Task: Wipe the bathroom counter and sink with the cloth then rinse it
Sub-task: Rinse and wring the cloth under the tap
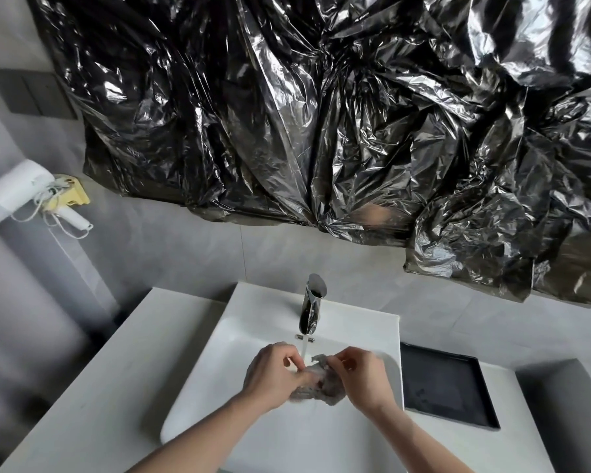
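Grey cloth (316, 387), white sink (198, 397), chrome faucet (311, 308), black tray (447, 384)

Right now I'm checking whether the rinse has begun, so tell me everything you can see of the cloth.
The cloth is grey, fuzzy-looking and bunched into a wet wad, held over the white sink by both hands: left hand, right hand. The water stream from the chrome tap falls onto its upper edge between the hands. Much of it is hidden by the fingers.
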Available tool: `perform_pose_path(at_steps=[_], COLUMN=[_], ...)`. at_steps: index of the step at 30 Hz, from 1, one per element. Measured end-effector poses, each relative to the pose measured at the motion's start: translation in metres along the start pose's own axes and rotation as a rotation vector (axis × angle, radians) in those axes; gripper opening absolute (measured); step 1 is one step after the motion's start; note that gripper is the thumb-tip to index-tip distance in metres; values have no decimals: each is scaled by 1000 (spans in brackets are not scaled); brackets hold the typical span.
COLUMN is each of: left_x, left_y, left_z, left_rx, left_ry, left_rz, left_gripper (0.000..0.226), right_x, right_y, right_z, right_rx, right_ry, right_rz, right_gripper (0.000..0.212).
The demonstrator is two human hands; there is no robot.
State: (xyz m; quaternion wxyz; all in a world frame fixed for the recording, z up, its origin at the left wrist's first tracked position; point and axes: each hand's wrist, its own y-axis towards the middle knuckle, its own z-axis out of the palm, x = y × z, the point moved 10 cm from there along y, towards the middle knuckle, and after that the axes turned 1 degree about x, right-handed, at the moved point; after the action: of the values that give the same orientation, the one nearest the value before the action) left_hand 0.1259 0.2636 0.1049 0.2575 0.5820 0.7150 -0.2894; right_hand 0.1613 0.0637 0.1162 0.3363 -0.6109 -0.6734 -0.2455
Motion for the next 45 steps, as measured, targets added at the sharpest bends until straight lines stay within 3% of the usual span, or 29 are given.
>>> perform_pose_path(at_steps=[4, 8, 12, 18, 22, 27, 30, 33, 37, 42, 45], left_x=[-5, -5, -11, -12, 19, 78, 56, 2, -43, -48, -52], left_y=[-3, -3, -6, -14, -17, -25, -24, -21, -16, -16, -27], left_z=[-7, -11, -17, -34, -47, -16, -10, -16, -13, -4, 11], left_rx=[33, 79, 82, -8, -69, 160, 174, 93, 135, 164, 314], left_ry=[34, -65, -130, -316, -432, -99, 8, -150, -291, -315, -380], left_rz=[77, 94, 130, 203, 69, -176, -102, 60, 153, 149, 140], left_gripper=[23, 23, 26, 25, 33, 20, 26, 31, 44, 18, 8], right_x=[-1, 16, 16, -1, -8, 24, 44, 59, 68, 62, 55], right_y=[-4, -16, -16, -7, -6, -6, -7, -9, -8, 1, 1], right_z=[-6, -14, -18, -25, -40, -39, -24, -16, -20, -38, -44], right_rx=[-19, 1, -24, -17, -70, -25, 62, 136, 223, 180, 94], right_ry=[-16, 87, 246, 207, 303, 414, 433, 493, 550, 404, 355], right_rz=[-66, -157, -98, 4, 31, -61, -112, -116, -108, -120, -105], right_gripper=[26, 24, 23, 30, 27, 13, 4, 2, 5, 22, 30])
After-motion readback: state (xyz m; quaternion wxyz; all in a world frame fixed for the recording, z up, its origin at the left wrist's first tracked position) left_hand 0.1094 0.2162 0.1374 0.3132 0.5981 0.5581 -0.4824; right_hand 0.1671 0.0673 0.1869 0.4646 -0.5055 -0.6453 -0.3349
